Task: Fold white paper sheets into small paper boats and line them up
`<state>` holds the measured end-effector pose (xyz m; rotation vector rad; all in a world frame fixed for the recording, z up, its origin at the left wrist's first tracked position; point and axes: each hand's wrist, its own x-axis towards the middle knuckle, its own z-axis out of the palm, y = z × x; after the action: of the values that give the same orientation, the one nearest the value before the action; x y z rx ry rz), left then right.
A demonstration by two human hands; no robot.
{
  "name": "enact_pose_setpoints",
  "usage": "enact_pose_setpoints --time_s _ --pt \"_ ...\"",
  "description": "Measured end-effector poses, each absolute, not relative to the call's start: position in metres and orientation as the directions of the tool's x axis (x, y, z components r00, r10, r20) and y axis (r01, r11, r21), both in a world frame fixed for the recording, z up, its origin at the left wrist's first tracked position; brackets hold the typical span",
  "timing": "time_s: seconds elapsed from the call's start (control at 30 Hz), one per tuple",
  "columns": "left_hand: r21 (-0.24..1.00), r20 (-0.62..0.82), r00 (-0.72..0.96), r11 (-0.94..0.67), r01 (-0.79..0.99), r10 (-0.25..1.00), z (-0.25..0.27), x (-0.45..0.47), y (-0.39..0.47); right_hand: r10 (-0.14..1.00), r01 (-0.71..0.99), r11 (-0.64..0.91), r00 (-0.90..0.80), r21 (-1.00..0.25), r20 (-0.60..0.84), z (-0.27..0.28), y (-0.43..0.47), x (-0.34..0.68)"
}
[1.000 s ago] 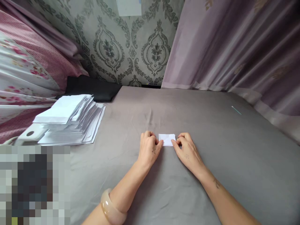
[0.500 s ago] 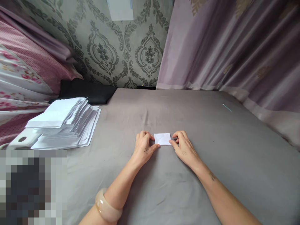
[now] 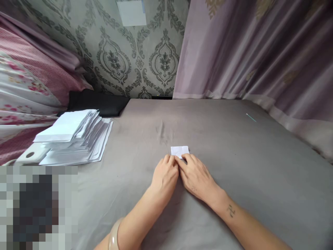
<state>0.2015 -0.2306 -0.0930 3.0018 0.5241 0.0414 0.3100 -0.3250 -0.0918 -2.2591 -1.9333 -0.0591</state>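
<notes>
A small folded piece of white paper (image 3: 179,150) lies flat on the grey cloth in the middle of the head view. My left hand (image 3: 165,175) is closed at the paper's near left edge, fingers curled together and tips pressed down there. Against it, my right hand (image 3: 199,177) has its thumb and bent fingers on the near edge and near right corner of the same paper. The two hands touch at the thumb side. Where exactly the left fingertips grip is hidden behind the hand.
The grey cloth surface (image 3: 208,128) spreads all around. On the left stands a tall stack of white paper sheets (image 3: 75,139) beside a white handled board (image 3: 30,156). Behind it lies a black folded item (image 3: 99,102). A thin green stick (image 3: 251,118) rests at the far right, near the curtain (image 3: 221,52).
Both hands have come together at the paper's near edge, the left moving right and the right moving left. Earlier they held its two sides. The view has shifted slightly.
</notes>
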Motion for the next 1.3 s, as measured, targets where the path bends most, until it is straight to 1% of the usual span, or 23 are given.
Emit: enact_pose_setpoints --time_s 0.07,0.1,0.17,0.23,0.3,0.4,0.47,0.57,0.67,0.73,0.8,0.87,0.93,1.0,1.07,1.2,1.3 --pt "0.077 -0.029 0.934 -0.931 0.356 0.355 -0.091 0.199 -0.238 0.976 0.983 -0.161 0.172 -0.085 0.132 -0.089 -0.327 0.304" --pt "0.089 -0.03 0.934 -0.929 0.359 0.357 -0.091 0.198 -0.239 0.975 0.983 -0.17 0.179 -0.075 0.13 -0.089 -0.328 0.303" --pt "0.153 0.008 0.93 -0.92 0.361 0.366 -0.092 0.194 -0.238 0.969 0.977 -0.207 0.211 -0.05 0.125 -0.09 -0.33 0.301" --pt "0.261 0.077 0.91 -0.889 0.376 0.407 -0.095 0.192 -0.234 0.957 0.965 -0.262 0.263 -0.027 0.125 -0.091 -0.331 0.301" --pt "0.396 0.137 0.866 -0.827 0.398 0.482 -0.099 0.192 -0.227 0.946 0.955 -0.296 0.295 -0.013 0.133 -0.094 -0.332 0.303" --pt "0.619 0.161 0.727 -0.642 0.452 0.668 -0.109 0.198 -0.216 0.943 0.955 -0.295 0.292 -0.004 0.161 -0.096 -0.331 0.306" --pt "0.723 0.119 0.617 -0.494 0.483 0.778 -0.115 0.204 -0.21 0.938 0.956 -0.293 0.289 -0.006 0.193 -0.098 -0.33 0.309" --pt "0.781 0.051 0.569 -0.387 0.49 0.821 -0.117 0.21 -0.206 0.924 0.956 -0.291 0.292 -0.041 0.245 -0.102 -0.33 0.312" --pt "0.805 0.029 0.591 -0.369 0.464 0.806 -0.115 0.212 -0.207 0.905 0.951 -0.287 0.309 -0.115 0.294 -0.105 -0.33 0.315" --pt "0.798 0.097 0.615 -0.431 0.422 0.782 -0.112 0.211 -0.209 0.858 0.932 -0.314 0.36 -0.181 0.365 -0.107 -0.329 0.318" --pt "0.72 0.247 0.651 -0.585 0.373 0.718 -0.11 0.209 -0.211 0.79 0.918 -0.329 0.396 -0.221 0.467 -0.106 -0.327 0.321" --pt "0.547 0.387 0.704 -0.763 0.344 0.595 -0.107 0.206 -0.213 0.756 0.934 -0.294 0.358 -0.204 0.548 -0.104 -0.324 0.325" --pt "0.353 0.435 0.77 -0.875 0.332 0.467 -0.104 0.203 -0.215 0.777 0.962 -0.227 0.272 -0.151 0.568 -0.102 -0.321 0.327" --pt "0.221 0.419 0.821 -0.921 0.322 0.388 -0.101 0.201 -0.216 0.813 0.981 -0.163 0.193 -0.103 0.549 -0.101 -0.318 0.329" --pt "0.171 0.378 0.846 -0.927 0.335 0.376 -0.1 0.199 -0.218 0.839 0.991 -0.115 0.134 -0.068 0.527 -0.101 -0.317 0.329" --pt "0.202 0.276 0.848 -0.89 0.409 0.452 -0.1 0.195 -0.219 0.869 0.998 -0.053 0.066 -0.04 0.49 -0.103 -0.319 0.33" --pt "0.214 0.217 0.862 -0.884 0.415 0.457 -0.101 0.193 -0.219 0.9 0.999 -0.022 0.041 -0.049 0.434 -0.102 -0.323 0.331"
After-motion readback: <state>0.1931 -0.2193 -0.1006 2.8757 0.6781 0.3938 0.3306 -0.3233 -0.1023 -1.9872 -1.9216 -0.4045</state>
